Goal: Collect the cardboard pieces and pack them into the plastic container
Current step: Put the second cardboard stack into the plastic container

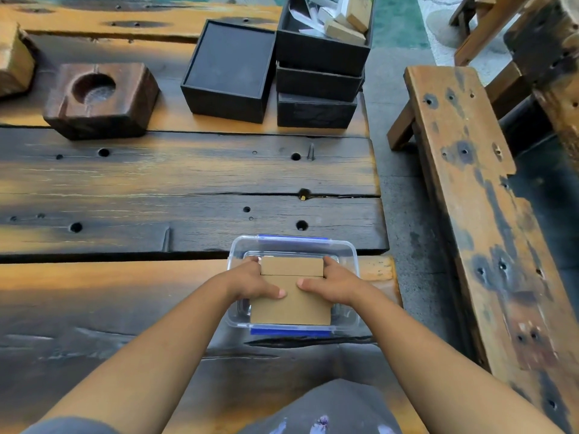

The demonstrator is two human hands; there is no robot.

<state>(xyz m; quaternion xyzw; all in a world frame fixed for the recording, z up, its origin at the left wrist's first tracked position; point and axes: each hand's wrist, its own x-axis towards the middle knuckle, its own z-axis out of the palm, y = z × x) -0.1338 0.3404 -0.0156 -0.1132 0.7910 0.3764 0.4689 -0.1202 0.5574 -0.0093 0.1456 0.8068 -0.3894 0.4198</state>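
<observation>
A clear plastic container (352,261) with blue clips on its far and near sides sits near the table's front right edge. Brown cardboard pieces (291,303) lie stacked inside it, a smaller piece (291,266) showing at the far end. My left hand (250,281) grips the stack's left side, thumb on top. My right hand (333,285) grips the right side, thumb also pressing the top piece. Both hands are over the container's opening.
Black boxes (228,73) stand at the back of the wooden table (156,183); a stacked one (322,48) holds paper and cardboard bits. A dark wooden block with a round hollow (100,98) sits back left. A wooden bench (470,198) runs along the right.
</observation>
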